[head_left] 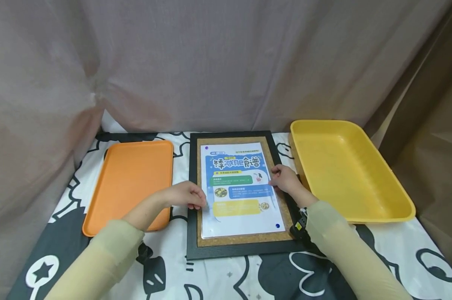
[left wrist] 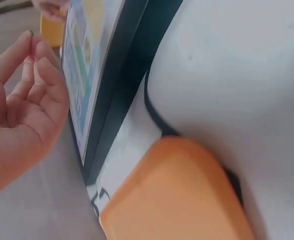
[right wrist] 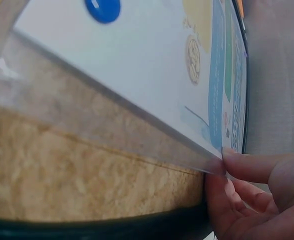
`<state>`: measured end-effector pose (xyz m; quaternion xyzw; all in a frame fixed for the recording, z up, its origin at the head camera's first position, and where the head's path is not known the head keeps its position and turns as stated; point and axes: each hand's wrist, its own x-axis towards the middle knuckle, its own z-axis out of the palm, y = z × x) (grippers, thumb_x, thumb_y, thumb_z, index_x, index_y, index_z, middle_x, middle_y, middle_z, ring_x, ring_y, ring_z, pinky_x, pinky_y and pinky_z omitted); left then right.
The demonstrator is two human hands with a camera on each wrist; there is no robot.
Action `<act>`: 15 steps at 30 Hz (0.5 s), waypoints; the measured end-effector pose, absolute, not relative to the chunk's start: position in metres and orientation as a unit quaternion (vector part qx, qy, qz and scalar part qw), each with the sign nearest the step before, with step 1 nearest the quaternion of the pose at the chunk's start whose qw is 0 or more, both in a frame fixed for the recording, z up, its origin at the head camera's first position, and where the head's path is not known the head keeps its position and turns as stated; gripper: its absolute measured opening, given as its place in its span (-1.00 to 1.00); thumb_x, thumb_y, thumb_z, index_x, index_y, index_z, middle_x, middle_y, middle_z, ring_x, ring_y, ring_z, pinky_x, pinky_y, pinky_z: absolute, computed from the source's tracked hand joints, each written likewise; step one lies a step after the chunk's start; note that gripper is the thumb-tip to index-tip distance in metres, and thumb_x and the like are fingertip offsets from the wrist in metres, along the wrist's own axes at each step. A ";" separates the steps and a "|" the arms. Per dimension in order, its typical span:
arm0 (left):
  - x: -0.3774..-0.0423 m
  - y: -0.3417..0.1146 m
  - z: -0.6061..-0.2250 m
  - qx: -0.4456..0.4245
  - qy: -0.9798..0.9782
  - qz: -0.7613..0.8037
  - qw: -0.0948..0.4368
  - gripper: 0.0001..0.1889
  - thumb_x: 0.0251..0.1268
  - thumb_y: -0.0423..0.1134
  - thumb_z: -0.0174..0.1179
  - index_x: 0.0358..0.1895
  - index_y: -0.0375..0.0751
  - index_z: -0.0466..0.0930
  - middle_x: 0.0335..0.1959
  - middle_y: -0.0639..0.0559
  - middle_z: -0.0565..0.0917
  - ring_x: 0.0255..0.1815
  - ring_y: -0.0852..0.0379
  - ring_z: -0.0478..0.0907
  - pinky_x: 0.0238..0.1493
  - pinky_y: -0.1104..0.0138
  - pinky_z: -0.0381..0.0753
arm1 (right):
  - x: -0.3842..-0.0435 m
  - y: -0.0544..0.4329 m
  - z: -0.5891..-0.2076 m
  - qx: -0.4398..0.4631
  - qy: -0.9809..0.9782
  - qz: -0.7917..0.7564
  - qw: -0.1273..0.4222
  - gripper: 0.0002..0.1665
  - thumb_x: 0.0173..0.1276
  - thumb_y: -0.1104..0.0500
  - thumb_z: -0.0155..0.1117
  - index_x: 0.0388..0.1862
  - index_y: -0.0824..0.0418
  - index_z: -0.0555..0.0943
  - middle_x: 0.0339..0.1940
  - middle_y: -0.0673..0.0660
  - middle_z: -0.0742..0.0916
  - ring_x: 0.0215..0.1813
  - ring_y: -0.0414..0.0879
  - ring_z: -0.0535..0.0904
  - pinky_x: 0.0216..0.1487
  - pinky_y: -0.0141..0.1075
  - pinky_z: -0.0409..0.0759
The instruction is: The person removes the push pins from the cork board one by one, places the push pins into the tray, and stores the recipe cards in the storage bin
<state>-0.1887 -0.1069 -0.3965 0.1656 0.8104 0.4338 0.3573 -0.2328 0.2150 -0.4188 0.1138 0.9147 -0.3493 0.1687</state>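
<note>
A laminated poster [head_left: 244, 223] with blue, green and yellow panels lies on a black-framed cork board [head_left: 240, 241]. Its top left corner carries a purple thumbtack [head_left: 206, 148], and a blue thumbtack [head_left: 277, 226] sits at the bottom right. My left hand [head_left: 186, 195] is over the poster's left edge; thumb and forefinger pinch a small green tack-like piece [left wrist: 32, 33], mostly hidden by the fingertips. At the opposite edge my right hand [head_left: 287, 180] pinches the clear plastic margin [right wrist: 187, 162] between thumb and fingers, where it stands off the cork.
An orange tray [head_left: 136, 175] lies left of the board. To the right stands a deep yellow tray [head_left: 345, 171], close beside my right hand. Under everything is a black-and-white patterned cloth [head_left: 218, 277], with a grey curtain [head_left: 196, 62] behind.
</note>
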 end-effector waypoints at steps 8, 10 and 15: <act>-0.203 -0.130 -0.392 0.077 0.803 0.492 0.327 -0.71 0.30 -0.26 0.12 -0.06 -0.43 0.57 -0.26 -0.11 0.63 -0.36 0.18 0.49 -0.20 0.39 0.56 | -0.233 0.216 -0.418 0.107 0.914 -0.354 0.167 -0.43 0.31 0.29 0.18 0.28 0.34 0.30 -0.14 0.28 0.53 -0.17 0.04 0.54 -0.19 -0.31 0.57; -0.206 -0.135 -0.392 0.063 0.806 0.494 0.319 -0.69 0.32 -0.25 0.11 -0.02 -0.44 0.55 -0.24 -0.13 0.62 -0.35 0.18 0.49 -0.19 0.39 0.56 | -0.232 0.216 -0.418 0.105 0.915 -0.353 0.165 -0.44 0.31 0.29 0.18 0.27 0.34 0.31 -0.15 0.27 0.53 -0.19 0.03 0.54 -0.21 -0.33 0.57; -0.211 -0.149 -0.394 0.041 0.803 0.511 0.304 -0.66 0.35 -0.29 0.07 0.07 -0.49 0.50 -0.18 -0.18 0.63 -0.33 0.17 0.50 -0.18 0.42 0.56 | -0.232 0.217 -0.419 0.104 0.917 -0.352 0.158 -0.44 0.30 0.31 0.18 0.27 0.35 0.31 -0.16 0.27 0.53 -0.22 0.01 0.55 -0.26 -0.35 0.57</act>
